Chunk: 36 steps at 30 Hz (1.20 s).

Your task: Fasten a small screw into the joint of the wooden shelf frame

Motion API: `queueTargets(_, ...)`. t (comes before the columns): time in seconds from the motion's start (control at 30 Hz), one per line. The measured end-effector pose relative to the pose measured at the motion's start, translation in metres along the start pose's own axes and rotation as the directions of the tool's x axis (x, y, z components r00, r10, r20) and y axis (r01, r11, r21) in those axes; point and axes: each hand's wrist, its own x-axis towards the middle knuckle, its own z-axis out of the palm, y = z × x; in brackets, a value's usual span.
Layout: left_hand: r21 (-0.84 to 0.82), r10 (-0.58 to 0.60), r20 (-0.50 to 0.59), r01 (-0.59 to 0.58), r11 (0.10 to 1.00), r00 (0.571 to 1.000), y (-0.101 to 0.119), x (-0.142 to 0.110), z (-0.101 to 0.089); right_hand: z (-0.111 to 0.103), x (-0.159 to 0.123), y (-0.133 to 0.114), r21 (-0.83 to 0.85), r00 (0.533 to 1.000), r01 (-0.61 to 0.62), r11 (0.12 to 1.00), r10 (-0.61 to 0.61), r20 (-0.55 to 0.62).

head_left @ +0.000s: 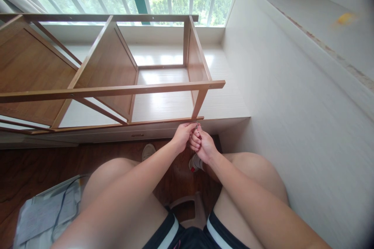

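A person wears black shorts (pixel 193 239) with a pale band (pixel 170 231) on each leg and a pinkish-red mark (pixel 177 245) in front; beyond the shorts, a beige left shoe (pixel 148 151), red-patched right shoe (pixel 192 162), bare left hand (pixel 182 137) and right hand (pixel 207 148).

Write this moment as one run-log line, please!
left hand: fingertips at thin metal piece | right hand: pinching that piece | wooden frame: on white ledge, one end near hands

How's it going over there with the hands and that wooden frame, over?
Left hand and right hand together, slim piece pinched between. Wooden frame on pale ledge, one corner close by the hands. Pale wall to the right; nothing visibly blocking.
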Motion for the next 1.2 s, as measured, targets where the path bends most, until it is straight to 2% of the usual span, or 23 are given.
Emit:
queueTargets(0.1,-0.006,0.02,-0.007,-0.02,1.0,1.0,-0.001,0.0,0.0,0.0,0.0,0.003,-0.032,0.999,0.042,0.999,-0.043,-0.02)
queueTargets(0.33,0.001,0.018,0.008,-0.018,1.0,1.0,-0.003,-0.003,0.001,0.001,-0.003,0.002,-0.029,0.999,0.032,0.999,-0.032,-0.007)
queueTargets(0.57,-0.01,0.052,0.009,-0.052,0.999,0.999,-0.005,-0.005,0.003,0.003,-0.005,0.005,-0.062,0.995,0.087,0.994,-0.09,-0.044)
queueTargets(0.73,-0.002,0.044,-0.003,-0.044,0.999,0.999,-0.005,-0.007,0.004,0.006,-0.007,0.004,-0.128,0.989,0.097,0.987,-0.11,-0.096)
queueTargets(0.87,0.0,0.068,-0.024,-0.068,0.998,0.997,-0.006,-0.005,0.003,0.005,-0.003,0.006,-0.26,0.966,0.158,0.953,-0.204,-0.158)
queueTargets(1.03,0.013,0.081,-0.048,-0.08,0.997,0.996,-0.01,0.0,0.0,-0.001,0.004,0.005,-0.519,0.918,0.213,0.828,-0.351,-0.182)
queueTargets(1.1,0.007,0.087,-0.046,-0.087,0.996,0.995,-0.011,0.001,0.0,-0.002,0.004,0.0,-0.65,0.898,0.229,0.724,-0.416,-0.147)
queueTargets(1.2,-0.006,0.087,-0.036,-0.088,0.996,0.996,-0.011,0.0,0.0,0.001,0.0,-0.007,-0.834,0.851,0.232,0.501,-0.52,-0.077)
